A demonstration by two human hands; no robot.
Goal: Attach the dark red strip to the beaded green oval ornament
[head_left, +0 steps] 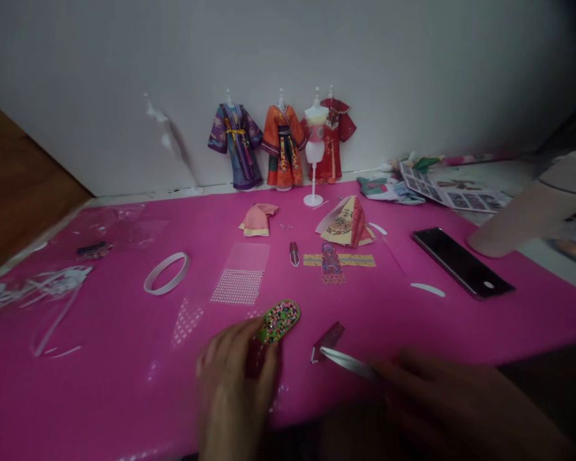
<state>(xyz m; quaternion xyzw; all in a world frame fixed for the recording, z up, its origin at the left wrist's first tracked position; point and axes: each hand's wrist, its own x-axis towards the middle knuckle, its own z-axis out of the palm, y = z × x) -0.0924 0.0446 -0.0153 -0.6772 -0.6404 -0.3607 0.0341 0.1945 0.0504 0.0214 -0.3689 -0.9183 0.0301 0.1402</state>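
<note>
My left hand grips the near end of a small green oval tray filled with multicoloured beads, low on the pink mat. To its right, my right hand, blurred, holds silver tweezers. The tweezers' tip touches or hovers just over a small dark red fabric piece edged with white dots at its lower end. Above the tray lie a similar small dark red piece and a patterned strip across a yellow band.
Doll stands with purple, orange and red clothes stand by the wall. A phone and a tall cup are at the right. A tape roll, a dotted sheet and white ribbons lie left.
</note>
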